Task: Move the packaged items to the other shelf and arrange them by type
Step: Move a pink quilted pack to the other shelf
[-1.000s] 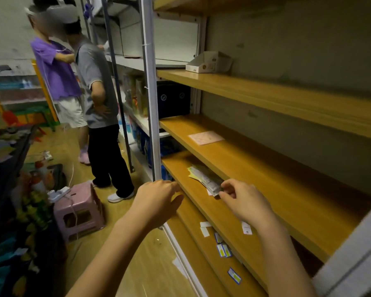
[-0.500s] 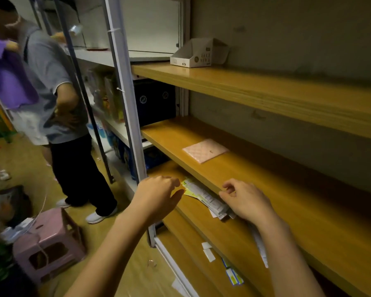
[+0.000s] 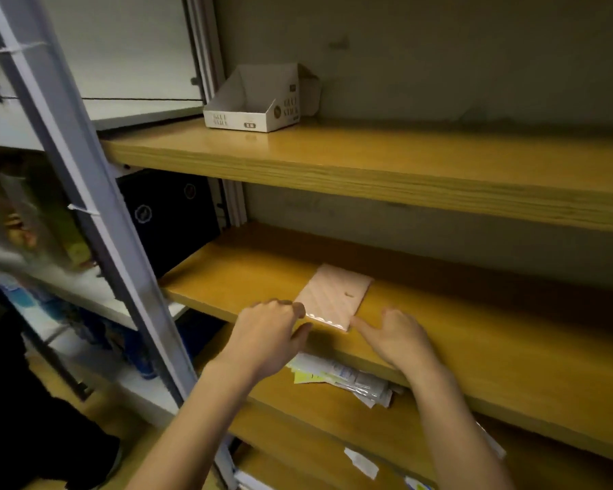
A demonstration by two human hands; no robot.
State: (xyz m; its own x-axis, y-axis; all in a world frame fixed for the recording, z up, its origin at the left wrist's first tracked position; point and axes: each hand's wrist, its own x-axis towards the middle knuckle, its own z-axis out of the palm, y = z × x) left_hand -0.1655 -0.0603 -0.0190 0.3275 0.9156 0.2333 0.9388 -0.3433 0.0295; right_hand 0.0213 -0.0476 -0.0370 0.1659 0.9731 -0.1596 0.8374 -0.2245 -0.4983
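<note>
A flat pink packet (image 3: 335, 297) lies on the middle wooden shelf (image 3: 475, 334) near its front edge. My left hand (image 3: 268, 335) is at the packet's front left corner with fingers loosely curled, one fingertip and the thumb at its edge; no firm grip shows. My right hand (image 3: 395, 335) rests on the shelf just right of the packet, its index finger stretched out to the front right corner. A loose pile of white and yellow packaged items (image 3: 351, 380) sits on the shelf below, partly hidden under the middle board.
An open white cardboard display box (image 3: 252, 100) stands on the upper wooden shelf (image 3: 368, 164). A grey metal upright (image 3: 96, 221) runs down the left. Black boxes (image 3: 170, 213) and other goods fill the neighbouring rack. Small paper labels (image 3: 361, 463) lie on the lowest board.
Both hands rose from the pile on the lower shelf to the pink packet on the middle shelf. The view swung right and up, so the two people at the left are out of sight.
</note>
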